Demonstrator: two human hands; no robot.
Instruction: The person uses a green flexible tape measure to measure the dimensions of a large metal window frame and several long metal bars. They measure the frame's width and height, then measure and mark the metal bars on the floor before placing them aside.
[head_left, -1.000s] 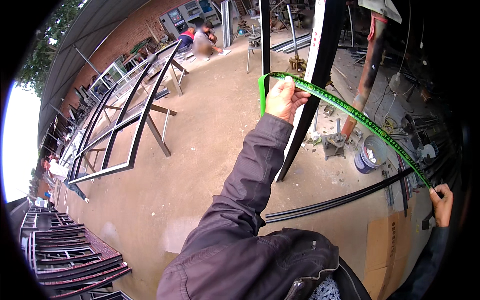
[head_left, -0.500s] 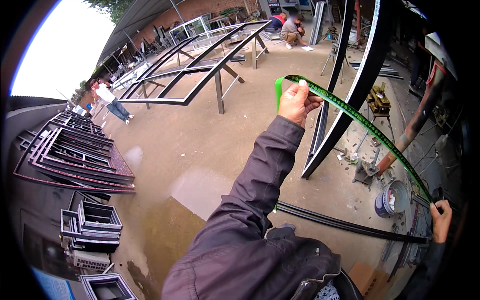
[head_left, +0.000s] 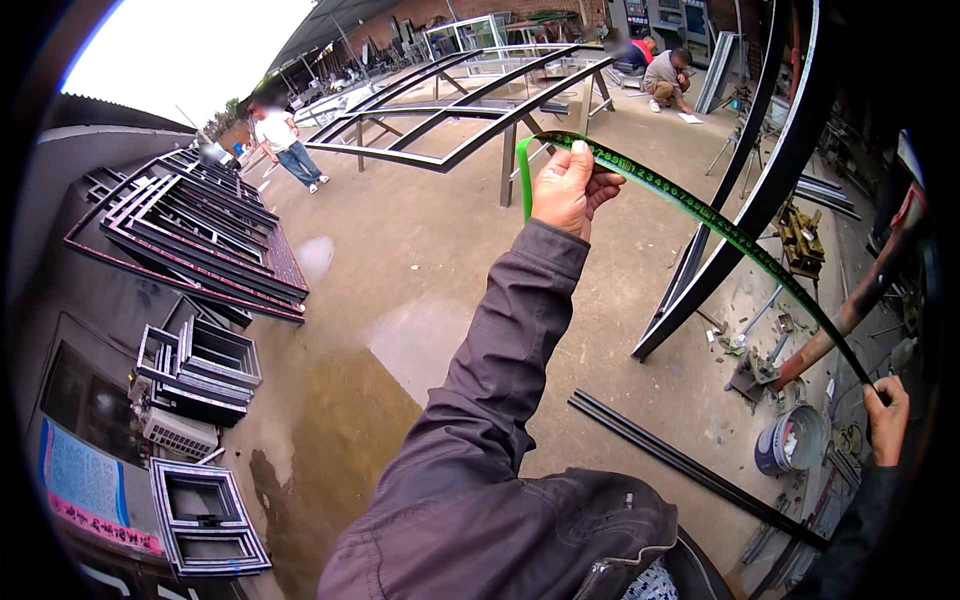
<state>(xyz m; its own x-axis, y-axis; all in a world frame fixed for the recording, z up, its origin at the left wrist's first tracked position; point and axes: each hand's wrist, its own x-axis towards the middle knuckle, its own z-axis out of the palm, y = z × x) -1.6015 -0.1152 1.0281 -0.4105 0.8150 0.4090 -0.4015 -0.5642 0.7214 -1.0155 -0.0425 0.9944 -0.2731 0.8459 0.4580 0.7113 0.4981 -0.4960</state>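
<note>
A bright green tape measure blade (head_left: 690, 200) with dark markings stretches in a shallow arc between my two hands. My left hand (head_left: 566, 192) is raised in the middle, thumb and fingers pinching the blade, and a short free end hangs down to its left. At the far right edge my right hand (head_left: 886, 415) is closed around the other end of the blade. The tape's case does not show clearly there. Beyond the blade, a tall black metal frame (head_left: 740, 235) stands upright. A pair of long dark profiles (head_left: 680, 465) lies on the ground below.
Across the yard, a large black window frame (head_left: 440, 160) rests on stands. Stacked frames (head_left: 190, 230) line the left wall, with smaller ones (head_left: 205, 515) nearer. A bucket (head_left: 790, 440) stands at right. A person in white (head_left: 285, 145) stands far left; another (head_left: 668, 82) crouches at the back.
The view has turned left, so the surroundings sit further right. My left hand still pinches the blade, and my right hand still grips its far end. The white-shirted person's raised arm has dropped.
</note>
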